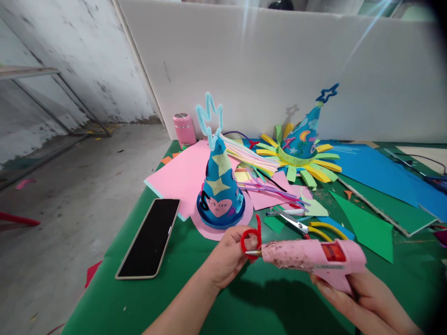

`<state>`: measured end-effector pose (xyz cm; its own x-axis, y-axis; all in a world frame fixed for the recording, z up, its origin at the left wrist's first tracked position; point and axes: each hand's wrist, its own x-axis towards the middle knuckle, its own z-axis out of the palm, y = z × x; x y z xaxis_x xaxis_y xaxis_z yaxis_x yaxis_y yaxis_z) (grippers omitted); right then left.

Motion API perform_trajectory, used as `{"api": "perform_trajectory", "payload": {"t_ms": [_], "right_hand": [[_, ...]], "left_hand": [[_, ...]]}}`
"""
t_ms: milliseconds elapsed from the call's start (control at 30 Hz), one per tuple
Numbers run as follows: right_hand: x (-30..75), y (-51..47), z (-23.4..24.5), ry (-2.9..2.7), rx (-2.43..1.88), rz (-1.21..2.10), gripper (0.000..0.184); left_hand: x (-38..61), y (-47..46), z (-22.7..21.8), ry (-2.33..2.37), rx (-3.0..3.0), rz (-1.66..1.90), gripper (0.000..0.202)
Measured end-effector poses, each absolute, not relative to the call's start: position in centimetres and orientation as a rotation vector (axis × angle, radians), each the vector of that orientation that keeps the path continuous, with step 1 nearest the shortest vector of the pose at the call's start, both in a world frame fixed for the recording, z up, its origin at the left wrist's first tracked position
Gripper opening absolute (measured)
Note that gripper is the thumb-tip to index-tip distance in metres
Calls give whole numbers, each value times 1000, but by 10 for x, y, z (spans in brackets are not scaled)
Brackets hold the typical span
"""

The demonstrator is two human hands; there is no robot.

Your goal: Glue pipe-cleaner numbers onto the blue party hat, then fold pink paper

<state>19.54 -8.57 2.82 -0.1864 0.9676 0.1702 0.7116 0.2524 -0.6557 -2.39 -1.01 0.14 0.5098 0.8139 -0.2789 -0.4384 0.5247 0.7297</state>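
My left hand (228, 256) pinches a red pipe cleaner (259, 232) bent into a loop. Wrapped round the handle of a pink hot glue gun (296, 255) is my right hand (363, 298); the gun's metal nozzle meets the loop at its lower edge, though I cannot tell if it touches. Just beyond my left hand stands a blue paper cone hat (213, 172) with pale stars, a pink heart and a light-blue pipe-cleaner shape on top. Its base rests on a pink paper disc (247, 216).
A phone (150, 239) lies at the left. Yellow-handled scissors (300, 226), several pipe cleaners (251, 156) and coloured paper (363, 223) spread across the green table (195, 298). Farther back stand a pink flask (185, 130) and a second cone hat (303, 135) with a fringed brim, before a white board (279, 70).
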Motion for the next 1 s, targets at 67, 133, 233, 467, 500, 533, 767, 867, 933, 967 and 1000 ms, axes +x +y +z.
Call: {"api": "perform_trajectory", "payload": {"t_ms": [67,133,233,467,500,533,767,867,933,967,1000], "right_hand": [[194,-84,29,-1976,-1518,588,18],[191,-83,30,-1973,-1516,585,19],[186,-80,33,-1941,-1493,602,20],[182,-77,38,-1945,-1422,568,21],[183,-77,37,-1950,-1416,557,19],[184,-77,36,-1958,-1410,549,17],[192,-85,30,-2014,-1381,537,25],[195,-88,28,-2013,-1425,562,21],[197,-90,25,-2016,-1455,586,20],[199,-90,23,-2017,-1471,594,20],[201,-91,21,-2016,-1486,599,20]], "left_hand": [[-23,-11,0,665,647,822,21],[-23,-11,-1,654,662,815,19],[-23,-11,-3,624,691,799,20],[-24,-10,-4,591,729,800,25],[-24,-10,-5,593,728,799,24],[-24,-10,-5,597,725,798,24],[-24,-10,-3,643,669,810,23],[-25,-10,-1,642,666,817,25],[-25,-9,0,630,675,821,25],[-25,-9,1,623,680,822,25],[-26,-9,1,616,685,824,25]]}}
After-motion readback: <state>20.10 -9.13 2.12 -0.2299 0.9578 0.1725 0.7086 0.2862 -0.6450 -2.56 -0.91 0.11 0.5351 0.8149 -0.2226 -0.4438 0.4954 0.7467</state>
